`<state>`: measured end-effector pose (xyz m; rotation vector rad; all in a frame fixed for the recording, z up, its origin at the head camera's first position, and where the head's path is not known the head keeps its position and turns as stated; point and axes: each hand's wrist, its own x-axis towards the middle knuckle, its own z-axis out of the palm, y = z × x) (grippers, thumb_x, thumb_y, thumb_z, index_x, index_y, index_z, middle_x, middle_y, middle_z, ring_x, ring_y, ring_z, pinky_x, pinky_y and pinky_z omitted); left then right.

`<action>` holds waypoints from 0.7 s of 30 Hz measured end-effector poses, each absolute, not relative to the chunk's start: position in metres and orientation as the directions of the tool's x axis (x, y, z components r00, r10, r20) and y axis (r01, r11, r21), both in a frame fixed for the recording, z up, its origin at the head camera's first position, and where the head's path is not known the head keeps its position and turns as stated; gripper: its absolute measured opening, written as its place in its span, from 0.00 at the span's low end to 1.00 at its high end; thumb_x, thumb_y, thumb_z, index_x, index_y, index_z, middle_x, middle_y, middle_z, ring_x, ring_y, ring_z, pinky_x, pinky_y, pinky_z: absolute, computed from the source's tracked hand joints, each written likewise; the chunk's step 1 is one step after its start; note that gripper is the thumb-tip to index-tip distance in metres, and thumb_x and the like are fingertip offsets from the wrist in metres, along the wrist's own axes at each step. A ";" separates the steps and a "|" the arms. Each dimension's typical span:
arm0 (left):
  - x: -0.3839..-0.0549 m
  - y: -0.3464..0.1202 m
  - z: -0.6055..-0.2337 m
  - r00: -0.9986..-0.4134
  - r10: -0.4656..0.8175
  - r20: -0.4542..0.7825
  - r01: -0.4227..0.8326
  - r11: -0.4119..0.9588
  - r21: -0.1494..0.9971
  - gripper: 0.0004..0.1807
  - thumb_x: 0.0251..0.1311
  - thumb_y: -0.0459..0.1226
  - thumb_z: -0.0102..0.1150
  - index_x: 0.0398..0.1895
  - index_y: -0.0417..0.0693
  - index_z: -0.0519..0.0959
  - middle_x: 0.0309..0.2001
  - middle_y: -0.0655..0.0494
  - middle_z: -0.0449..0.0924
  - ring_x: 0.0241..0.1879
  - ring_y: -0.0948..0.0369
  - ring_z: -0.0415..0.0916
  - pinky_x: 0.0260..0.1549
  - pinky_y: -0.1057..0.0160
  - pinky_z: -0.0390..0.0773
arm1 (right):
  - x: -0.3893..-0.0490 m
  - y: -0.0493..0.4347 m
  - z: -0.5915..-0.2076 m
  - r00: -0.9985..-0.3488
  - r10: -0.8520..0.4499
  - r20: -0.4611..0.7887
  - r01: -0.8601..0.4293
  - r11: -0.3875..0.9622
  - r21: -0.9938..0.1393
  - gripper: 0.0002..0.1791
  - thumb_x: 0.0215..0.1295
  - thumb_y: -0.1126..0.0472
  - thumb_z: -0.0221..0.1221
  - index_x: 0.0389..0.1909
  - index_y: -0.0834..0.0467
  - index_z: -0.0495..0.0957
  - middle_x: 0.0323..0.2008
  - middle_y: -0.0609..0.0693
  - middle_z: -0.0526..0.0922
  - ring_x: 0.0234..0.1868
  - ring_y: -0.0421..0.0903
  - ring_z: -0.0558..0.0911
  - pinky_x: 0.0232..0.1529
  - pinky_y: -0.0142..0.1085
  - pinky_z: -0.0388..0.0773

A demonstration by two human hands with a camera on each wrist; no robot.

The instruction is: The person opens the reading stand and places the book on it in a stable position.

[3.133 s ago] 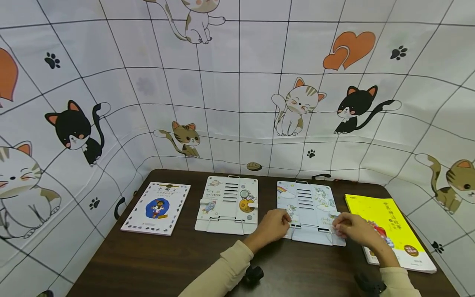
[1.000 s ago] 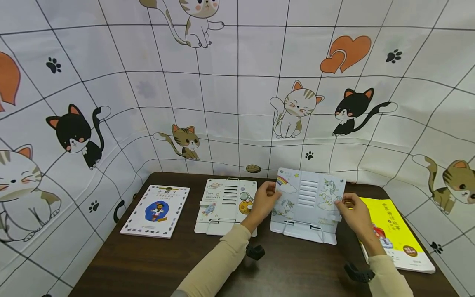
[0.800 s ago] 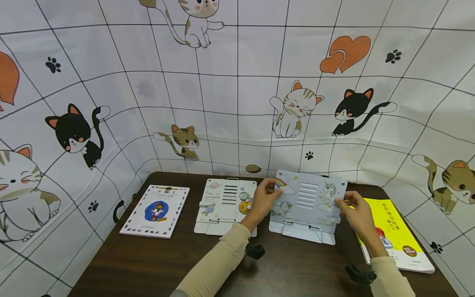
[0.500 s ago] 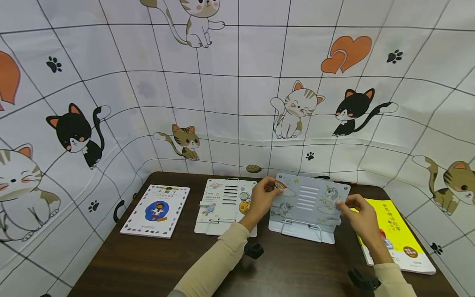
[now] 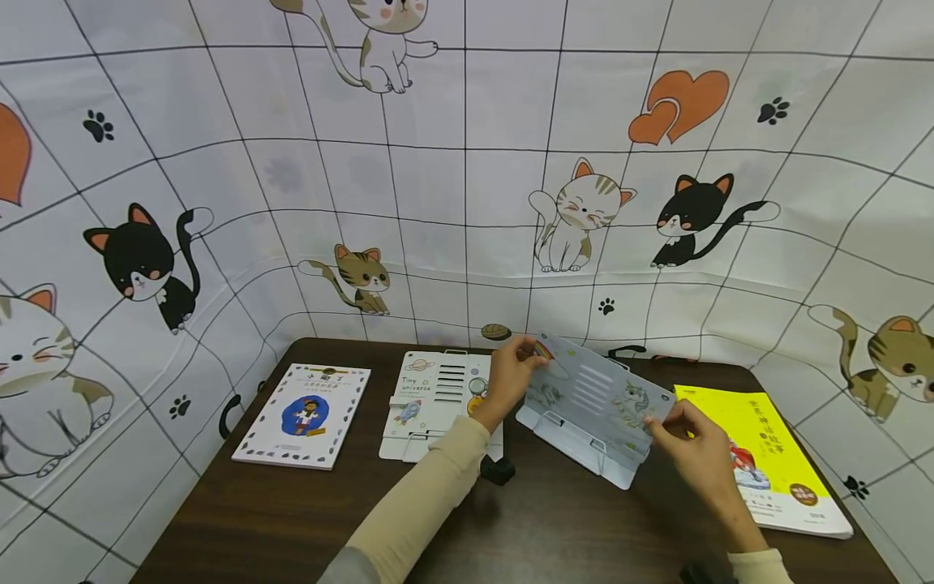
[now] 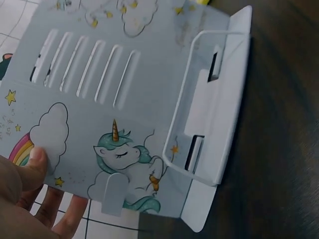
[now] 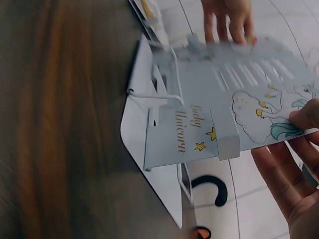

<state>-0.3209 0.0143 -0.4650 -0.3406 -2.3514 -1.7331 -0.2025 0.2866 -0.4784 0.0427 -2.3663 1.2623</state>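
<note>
A pale book stand (image 5: 594,393) with a unicorn and rainbow print is tilted up near the back of the table, turned askew. My left hand (image 5: 508,377) grips its left edge, thumb on the rainbow and cloud in the left wrist view. With my right hand (image 5: 700,450) I pinch the opposite edge, thumb on the printed face beside the unicorn and fingers behind, as the right wrist view shows. The stand's bottom ledge (image 6: 219,119) is folded out, with a wire page holder (image 6: 180,99) across it. Part of a wire leg (image 7: 185,181) shows behind the panel.
A second book stand (image 5: 423,405), printed "Tiny universe", lies left of my left hand. A white-covered book (image 5: 305,415) lies farther left on the dark table (image 5: 292,519). Yellow books (image 5: 773,454) lie at the right. A cat-printed curtain (image 5: 467,203) hangs behind.
Lying flat at first, the unicorn book stand was raised by both hands. Over the last half second it has swung round, its right side coming lower and nearer with my right hand.
</note>
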 end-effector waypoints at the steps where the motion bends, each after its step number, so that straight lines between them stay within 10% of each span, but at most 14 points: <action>1: -0.323 0.014 -0.464 -0.954 0.070 0.291 0.298 0.287 0.910 0.17 0.68 0.36 0.69 0.57 0.41 0.84 0.48 0.46 0.87 0.47 0.54 0.85 0.38 0.67 0.80 | -0.200 0.283 -0.479 -0.887 0.177 0.427 -0.258 0.578 -0.774 0.09 0.66 0.67 0.72 0.32 0.61 0.79 0.34 0.37 0.87 0.32 0.30 0.84 0.36 0.20 0.81; 7: -0.335 0.014 -0.459 -0.960 0.095 0.263 0.280 0.294 0.914 0.16 0.68 0.33 0.69 0.58 0.41 0.84 0.51 0.46 0.86 0.49 0.53 0.86 0.40 0.65 0.82 | -0.187 0.255 -0.480 -0.849 0.102 0.518 -0.382 0.558 -0.736 0.13 0.59 0.75 0.74 0.31 0.60 0.78 0.32 0.58 0.89 0.27 0.30 0.85 0.30 0.21 0.82; 21: -0.349 0.022 -0.458 -0.955 0.206 0.214 0.254 0.192 0.948 0.22 0.72 0.26 0.62 0.67 0.42 0.80 0.60 0.42 0.83 0.62 0.48 0.84 0.56 0.57 0.86 | -0.180 0.192 -0.480 -0.754 -0.159 0.637 -0.607 0.540 -0.583 0.22 0.49 0.78 0.77 0.33 0.56 0.75 0.28 0.43 0.79 0.34 0.32 0.84 0.27 0.26 0.85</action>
